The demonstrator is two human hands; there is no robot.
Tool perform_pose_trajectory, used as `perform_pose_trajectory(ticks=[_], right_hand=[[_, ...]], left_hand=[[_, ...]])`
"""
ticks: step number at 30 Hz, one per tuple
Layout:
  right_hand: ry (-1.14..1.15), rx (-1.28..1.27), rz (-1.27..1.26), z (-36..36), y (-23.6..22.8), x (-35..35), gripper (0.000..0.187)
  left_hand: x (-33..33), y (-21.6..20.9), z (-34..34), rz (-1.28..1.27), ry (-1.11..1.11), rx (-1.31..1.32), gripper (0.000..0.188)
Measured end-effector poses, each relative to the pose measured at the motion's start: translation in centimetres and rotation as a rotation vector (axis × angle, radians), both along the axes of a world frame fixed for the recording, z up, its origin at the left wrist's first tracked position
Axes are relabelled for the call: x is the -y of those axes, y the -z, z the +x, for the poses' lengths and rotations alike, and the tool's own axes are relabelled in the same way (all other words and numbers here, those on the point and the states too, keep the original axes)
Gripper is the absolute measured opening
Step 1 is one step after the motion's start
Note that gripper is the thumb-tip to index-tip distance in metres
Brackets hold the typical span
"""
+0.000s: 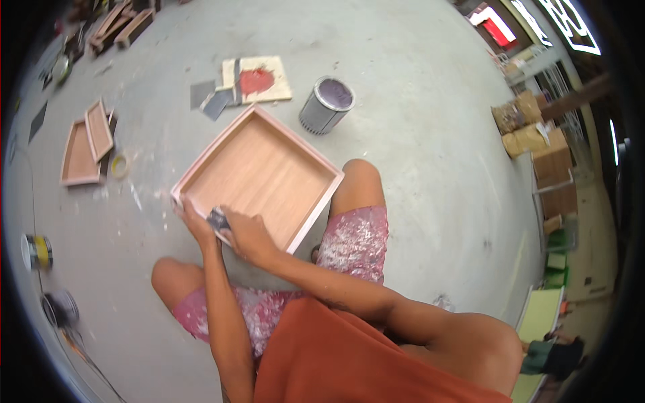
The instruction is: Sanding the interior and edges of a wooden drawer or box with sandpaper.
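Note:
A shallow wooden drawer-like box [269,161] with pinkish rims rests tilted over my lap, its open side facing up. My left hand [195,220] is closed on its near left corner, holding the rim. In my right hand [248,236] is a folded dark grey piece that looks like sandpaper [217,219], pressed against the near rim right beside the left hand. The fingertips of the right hand are partly hidden. Past the box's far corner lie dark grey square sheets [216,105], next to a pale board [279,75] bearing a red smear.
An open can [324,111] with purplish contents stands beyond the box. To the left are two smaller wooden boxes [82,153], a tape roll [119,166] and two cans [37,252]. Wooden boxes [134,28] lie far left. Cartons [552,161] and a person [563,356] are at right.

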State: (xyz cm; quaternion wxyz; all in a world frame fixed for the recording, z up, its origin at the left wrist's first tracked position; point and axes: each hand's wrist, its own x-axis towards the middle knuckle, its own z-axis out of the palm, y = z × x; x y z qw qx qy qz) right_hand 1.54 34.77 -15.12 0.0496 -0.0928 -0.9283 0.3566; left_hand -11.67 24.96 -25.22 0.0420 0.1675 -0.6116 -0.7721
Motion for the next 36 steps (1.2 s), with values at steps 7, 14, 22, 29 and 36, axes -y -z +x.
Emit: perform_pose_trajectory(ticks=[7,14,22,29,36], right_hand=[[-0.081,0.179,-0.108,3.6,-1.9,-0.8,0.053],[-0.062,0.071,-0.124,3.8,-1.6,-0.9,0.052],[-0.031,0.017,-0.118,1.7,-0.7,-0.6,0.053],[-0.033,0.064,-0.169,1.4,-0.3,-1.4,0.056],[-0.083,0.178,-0.174,4.9,-2.6,-1.7,0.052]], left_hand=[[0.7,-2.0,1.1,0.104,0.053,-0.033,0.074],[0.7,-1.4,0.9,0.097,0.075,-0.05,0.071],[0.5,-1.3,0.8,0.075,0.146,0.006,0.075],[-0.2,-3.3,1.7,-0.116,0.255,0.041,0.076],[3.7,-1.5,0.5,-0.295,0.368,0.048,0.076]])
